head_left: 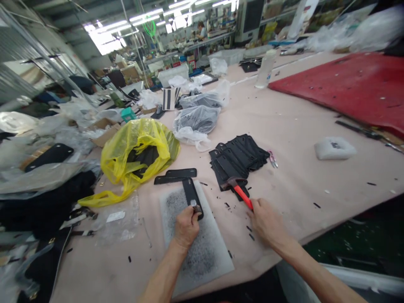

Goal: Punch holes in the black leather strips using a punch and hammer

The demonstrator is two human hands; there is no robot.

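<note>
My left hand (186,227) is closed around a short metal punch (193,203) held upright, its tip hidden by my fingers. Under it a black strip-like piece (190,190) lies on a white cutting board (217,240) covered in dark marks. My right hand (265,222) grips the red handle of a hammer (243,197). The hammer's head is beside a fanned stack of black pieces (235,158), to the right of the board; whether it touches them I cannot tell. Two more black strips (181,172) lie just beyond the board.
A yellow plastic bag (139,147) with dark contents sits to the left. Clear bags (197,120) lie farther back. Pink-handled snips (272,159) are beside the stack. A white block (334,148) and a red sheet (347,88) are at right. Small black scraps dot the table (284,181).
</note>
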